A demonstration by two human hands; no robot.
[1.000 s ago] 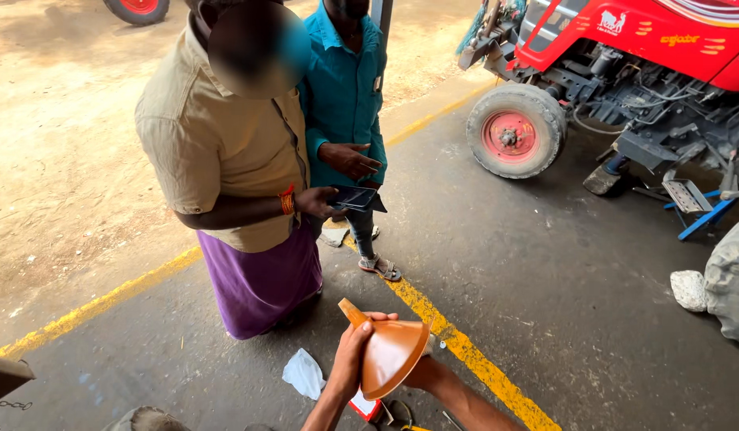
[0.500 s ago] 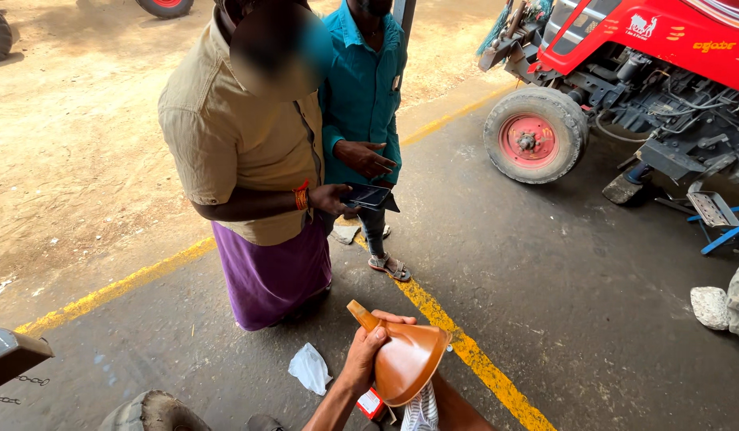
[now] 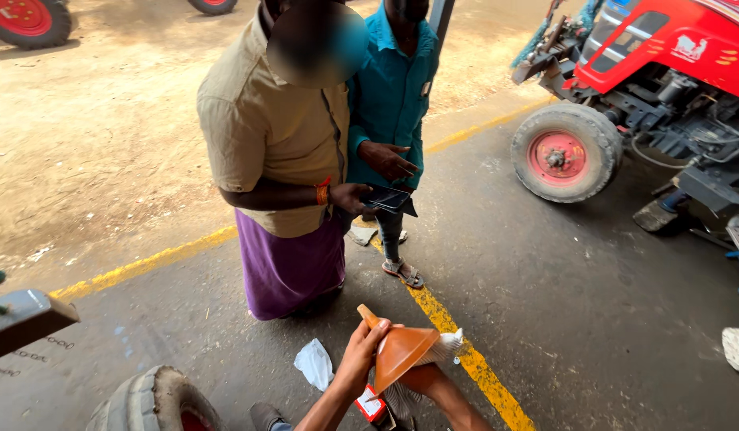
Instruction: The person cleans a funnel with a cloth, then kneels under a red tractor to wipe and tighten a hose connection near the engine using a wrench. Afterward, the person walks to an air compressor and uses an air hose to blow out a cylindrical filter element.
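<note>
Both hands hold an orange funnel low over the concrete floor, beside the yellow line.

The left hand [image 3: 360, 355] grips the funnel [image 3: 400, 351] at the neck below its spout; the right hand [image 3: 421, 377] closes under the wide cone, with a pale cloth [image 3: 445, 348] against it. The funnel looks like light, stiff, smooth plastic, best held by rim or neck. Two people [image 3: 322, 144] stand close ahead with a phone [image 3: 385, 197]; a tyre [image 3: 158, 399] sits left, a red tractor [image 3: 665, 80] right.

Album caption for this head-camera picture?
Left hand and right hand hold an orange funnel near two standing people.
</note>
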